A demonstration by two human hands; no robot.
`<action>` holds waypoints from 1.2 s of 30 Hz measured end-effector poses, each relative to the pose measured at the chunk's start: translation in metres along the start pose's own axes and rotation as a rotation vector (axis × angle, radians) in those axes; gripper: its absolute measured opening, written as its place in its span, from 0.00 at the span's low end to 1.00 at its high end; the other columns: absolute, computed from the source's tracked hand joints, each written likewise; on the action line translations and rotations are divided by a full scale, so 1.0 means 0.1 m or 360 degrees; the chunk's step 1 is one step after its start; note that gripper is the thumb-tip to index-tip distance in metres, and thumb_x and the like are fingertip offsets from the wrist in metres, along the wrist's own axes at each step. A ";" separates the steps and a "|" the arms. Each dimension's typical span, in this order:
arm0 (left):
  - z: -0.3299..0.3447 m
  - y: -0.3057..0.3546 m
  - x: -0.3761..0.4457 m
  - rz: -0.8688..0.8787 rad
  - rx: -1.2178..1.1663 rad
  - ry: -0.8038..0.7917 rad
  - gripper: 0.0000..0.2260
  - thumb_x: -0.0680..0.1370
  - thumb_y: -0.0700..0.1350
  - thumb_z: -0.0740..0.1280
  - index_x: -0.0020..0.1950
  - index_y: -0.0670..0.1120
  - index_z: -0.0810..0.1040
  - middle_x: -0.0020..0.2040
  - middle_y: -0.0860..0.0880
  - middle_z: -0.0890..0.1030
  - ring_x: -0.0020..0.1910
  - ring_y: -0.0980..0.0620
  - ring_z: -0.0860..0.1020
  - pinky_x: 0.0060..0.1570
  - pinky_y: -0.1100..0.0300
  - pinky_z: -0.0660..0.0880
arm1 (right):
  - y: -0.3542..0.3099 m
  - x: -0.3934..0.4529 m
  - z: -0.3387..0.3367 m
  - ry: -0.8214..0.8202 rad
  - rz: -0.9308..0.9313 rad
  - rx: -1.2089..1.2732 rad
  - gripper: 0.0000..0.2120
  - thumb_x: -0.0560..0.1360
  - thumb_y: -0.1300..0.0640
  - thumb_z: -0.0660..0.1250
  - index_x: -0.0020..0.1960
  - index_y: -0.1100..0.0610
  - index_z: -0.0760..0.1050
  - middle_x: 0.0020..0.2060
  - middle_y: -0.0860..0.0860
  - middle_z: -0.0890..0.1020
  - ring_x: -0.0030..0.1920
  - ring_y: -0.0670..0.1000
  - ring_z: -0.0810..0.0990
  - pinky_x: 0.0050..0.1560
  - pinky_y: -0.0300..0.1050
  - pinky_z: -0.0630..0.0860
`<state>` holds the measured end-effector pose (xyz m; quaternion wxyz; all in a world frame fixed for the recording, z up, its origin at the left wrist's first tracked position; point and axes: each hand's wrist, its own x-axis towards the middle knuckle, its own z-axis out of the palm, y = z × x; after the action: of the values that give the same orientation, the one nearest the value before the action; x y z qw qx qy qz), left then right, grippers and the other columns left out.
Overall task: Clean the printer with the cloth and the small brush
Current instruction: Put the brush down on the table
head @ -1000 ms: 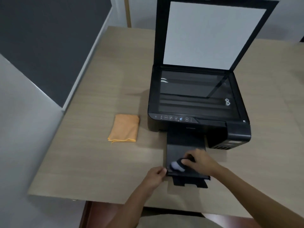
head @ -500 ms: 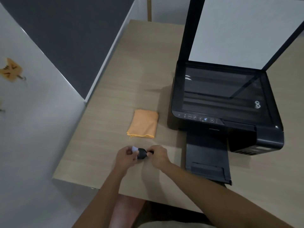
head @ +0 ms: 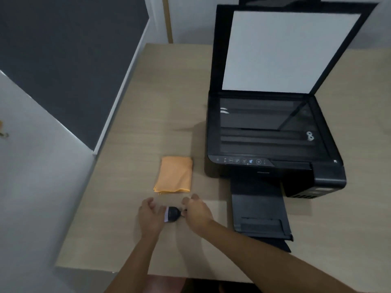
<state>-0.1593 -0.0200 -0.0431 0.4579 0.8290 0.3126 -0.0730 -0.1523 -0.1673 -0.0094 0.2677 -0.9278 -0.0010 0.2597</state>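
Down near the front edge of a pale wooden table (head: 131,144), two bare hands met around a small brush (head: 172,214). The brush had a rounded black body with a band of pale bristles at its left end, and it lay on its side close to the tabletop; whether it touched the surface could not be told. The right hand (head: 197,213) was pinched on the thin black handle end of the brush, fingers drawn together. The left hand (head: 151,216) sat just beside the bristle end with its fingers loosely spread, apparently touching the bristles rather than gripping anything.

Just beyond the hands, an orange cloth (head: 174,176) lay folded flat on the table, untouched and a little apart from both hands.

To the right stood a black printer (head: 273,144), clear of the hands. Its scanner lid (head: 289,49) was raised nearly upright, showing a white inner pad, and the dark scanner glass (head: 266,121) lay exposed below it. A row of small buttons (head: 241,161) ran along the front left edge. A black paper output tray (head: 260,214) was pulled out from the front toward the viewer, reaching almost to the table edge. Grey and white wall panels bordered the table on the left.
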 end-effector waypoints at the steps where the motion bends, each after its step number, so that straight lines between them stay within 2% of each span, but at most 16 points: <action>1: -0.03 0.08 0.02 0.0055 -0.0029 0.0059 0.21 0.73 0.40 0.72 0.64 0.38 0.73 0.59 0.37 0.78 0.56 0.40 0.78 0.55 0.51 0.73 | 0.01 -0.06 -0.12 0.0024 -0.0063 0.0058 0.14 0.77 0.61 0.63 0.62 0.59 0.74 0.59 0.59 0.75 0.56 0.60 0.78 0.56 0.48 0.76; 3: -0.11 0.34 0.14 0.0220 -0.0081 0.0115 0.15 0.74 0.41 0.71 0.60 0.38 0.77 0.56 0.38 0.80 0.55 0.40 0.78 0.54 0.51 0.73 | 0.08 -0.21 -0.48 0.0114 -0.0201 0.0221 0.08 0.75 0.59 0.65 0.53 0.58 0.79 0.48 0.57 0.83 0.48 0.56 0.82 0.49 0.46 0.78; 5: -0.20 0.77 0.31 0.0363 -0.0127 0.0135 0.09 0.75 0.43 0.71 0.51 0.39 0.81 0.51 0.39 0.82 0.53 0.40 0.79 0.56 0.50 0.74 | 0.23 -0.33 -0.94 0.0232 -0.0310 0.0268 0.04 0.73 0.57 0.68 0.40 0.56 0.78 0.35 0.52 0.83 0.37 0.49 0.81 0.40 0.45 0.79; 8: -0.27 1.68 0.48 0.0559 -0.0298 0.0186 0.11 0.75 0.47 0.71 0.44 0.39 0.82 0.45 0.41 0.83 0.47 0.45 0.79 0.53 0.50 0.75 | 0.58 -0.43 -1.86 0.0620 -0.0294 0.0241 0.18 0.75 0.49 0.68 0.29 0.51 0.70 0.24 0.46 0.75 0.26 0.42 0.72 0.29 0.36 0.72; 11: -0.24 2.62 0.59 0.0712 -0.0410 0.0172 0.13 0.77 0.49 0.67 0.44 0.40 0.83 0.38 0.42 0.80 0.41 0.49 0.76 0.42 0.55 0.71 | 0.96 -0.38 -2.84 0.1081 -0.0196 0.0340 0.22 0.77 0.45 0.63 0.30 0.57 0.71 0.22 0.47 0.75 0.23 0.42 0.73 0.24 0.31 0.66; 13: -0.12 3.24 0.60 0.0774 -0.0449 0.0024 0.12 0.79 0.49 0.64 0.48 0.42 0.83 0.39 0.42 0.79 0.44 0.46 0.76 0.40 0.57 0.69 | 1.21 -0.34 -3.48 0.1289 -0.0088 0.0485 0.19 0.78 0.46 0.61 0.34 0.56 0.76 0.25 0.48 0.79 0.24 0.40 0.76 0.27 0.32 0.71; 16: 0.04 4.04 0.57 0.0583 -0.0514 -0.0292 0.20 0.80 0.55 0.60 0.66 0.45 0.76 0.65 0.45 0.76 0.65 0.45 0.73 0.56 0.53 0.71 | 1.50 -0.19 -4.28 0.1471 0.0074 0.0835 0.14 0.78 0.49 0.60 0.48 0.58 0.78 0.33 0.50 0.80 0.31 0.46 0.80 0.37 0.45 0.81; 18: 0.12 4.44 0.46 0.0451 -0.0621 -0.0509 0.26 0.80 0.58 0.59 0.75 0.48 0.64 0.75 0.48 0.66 0.72 0.46 0.66 0.64 0.50 0.70 | 1.62 -0.08 -4.71 0.1493 0.0187 0.1017 0.16 0.78 0.50 0.60 0.55 0.62 0.76 0.37 0.51 0.79 0.33 0.50 0.81 0.44 0.51 0.83; 21: 0.24 4.83 0.30 0.0459 -0.0658 -0.0604 0.28 0.80 0.58 0.58 0.78 0.49 0.56 0.79 0.48 0.57 0.77 0.44 0.59 0.72 0.43 0.63 | 1.68 0.05 -5.16 0.1378 0.0301 0.1153 0.26 0.78 0.46 0.59 0.69 0.62 0.65 0.55 0.55 0.75 0.40 0.56 0.79 0.56 0.56 0.79; 23: 0.30 4.99 0.25 0.0496 -0.0614 -0.0663 0.28 0.81 0.57 0.56 0.78 0.50 0.55 0.80 0.50 0.54 0.78 0.45 0.54 0.74 0.42 0.57 | 1.66 0.10 -5.33 0.1292 0.0308 0.1285 0.30 0.79 0.43 0.57 0.75 0.58 0.56 0.69 0.55 0.67 0.56 0.59 0.75 0.64 0.57 0.74; 25: 0.34 5.09 0.22 0.0523 -0.0559 -0.0786 0.27 0.81 0.58 0.54 0.78 0.51 0.55 0.80 0.52 0.53 0.79 0.46 0.51 0.75 0.41 0.52 | 1.66 0.16 -5.46 0.1200 0.0241 0.1435 0.30 0.80 0.43 0.54 0.76 0.54 0.52 0.74 0.53 0.60 0.70 0.60 0.65 0.69 0.59 0.67; 28: 0.35 5.12 0.21 0.0523 -0.0557 -0.0792 0.26 0.80 0.61 0.53 0.76 0.52 0.61 0.78 0.52 0.61 0.78 0.46 0.57 0.74 0.41 0.51 | 1.69 0.20 -5.50 0.1119 0.0097 0.1590 0.23 0.81 0.45 0.51 0.73 0.54 0.61 0.71 0.53 0.66 0.69 0.57 0.66 0.72 0.61 0.63; 30: 0.35 5.06 0.17 0.0520 -0.0575 -0.0652 0.27 0.79 0.62 0.54 0.75 0.51 0.62 0.76 0.52 0.65 0.75 0.47 0.62 0.73 0.42 0.56 | 1.71 0.15 -5.40 0.1228 0.0046 0.1556 0.20 0.81 0.46 0.50 0.67 0.56 0.65 0.64 0.54 0.71 0.61 0.56 0.71 0.70 0.61 0.66; 32: 0.36 4.91 0.10 0.0542 -0.0619 -0.0584 0.29 0.79 0.64 0.53 0.76 0.50 0.62 0.76 0.51 0.65 0.75 0.48 0.63 0.72 0.43 0.58 | 1.78 0.02 -5.22 0.1306 0.0003 0.1550 0.19 0.81 0.46 0.50 0.64 0.57 0.66 0.64 0.58 0.73 0.61 0.58 0.74 0.67 0.60 0.70; 34: 0.35 4.67 -0.01 0.0547 -0.0700 -0.0631 0.30 0.79 0.64 0.53 0.75 0.49 0.63 0.75 0.51 0.67 0.75 0.49 0.64 0.73 0.45 0.58 | 1.89 -0.18 -4.96 0.1243 -0.0111 0.1738 0.20 0.82 0.47 0.50 0.64 0.60 0.68 0.62 0.58 0.75 0.60 0.57 0.76 0.63 0.54 0.74; 36: 0.35 4.33 -0.09 0.0457 -0.0779 -0.0699 0.28 0.79 0.62 0.56 0.73 0.45 0.67 0.74 0.47 0.69 0.74 0.48 0.66 0.72 0.47 0.60 | 2.04 -0.41 -4.65 0.1169 -0.0203 0.2019 0.16 0.83 0.52 0.52 0.58 0.61 0.73 0.54 0.57 0.77 0.53 0.52 0.78 0.58 0.45 0.76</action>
<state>0.0927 -0.2192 0.2501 0.7048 0.6948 0.0952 -0.1071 0.0085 -0.5790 0.2444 0.7507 -0.6200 0.1852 -0.1333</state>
